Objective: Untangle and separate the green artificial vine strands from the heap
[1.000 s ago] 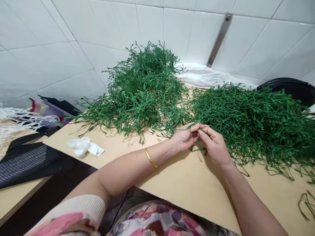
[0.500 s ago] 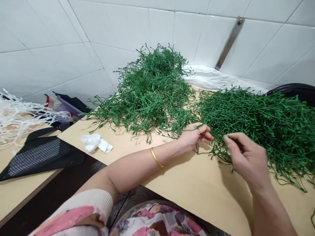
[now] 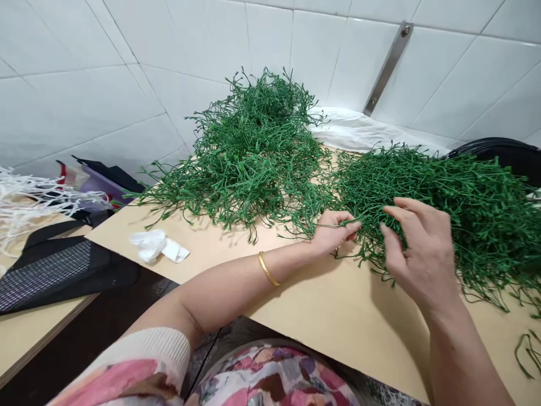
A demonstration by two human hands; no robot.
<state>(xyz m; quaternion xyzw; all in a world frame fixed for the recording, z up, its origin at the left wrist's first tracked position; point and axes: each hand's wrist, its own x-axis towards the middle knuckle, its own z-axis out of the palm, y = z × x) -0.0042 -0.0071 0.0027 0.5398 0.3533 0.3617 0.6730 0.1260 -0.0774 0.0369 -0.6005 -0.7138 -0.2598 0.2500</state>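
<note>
Between its thumb and fingers, my left hand [image 3: 336, 230] pinches a thin green cord [image 3: 349, 223] near the front of the tangles. To the right, my right hand [image 3: 422, 248] hovers at the edge of the right pile of green cords [image 3: 422, 180], thumb and fingers apart; I see nothing in its grip. A taller heap of green cords [image 3: 253, 146] with small knobbed ends stands behind and left of my left hand. Loose strands join the two piles.
A crumpled white tissue [image 3: 158, 246] lies on the pale tabletop [image 3: 321, 304]. Black mesh fabric [image 3: 51, 276] and white cords [image 3: 38, 194] are on another table at left. White sheeting [image 3: 359, 131] lies along the tiled wall [image 3: 203, 51]. Separate green strands [image 3: 526, 355] rest at lower right.
My right hand has opened and moved up slightly from its closed pose. My left fingers have tightened around the green cord. The view has shifted a little.
</note>
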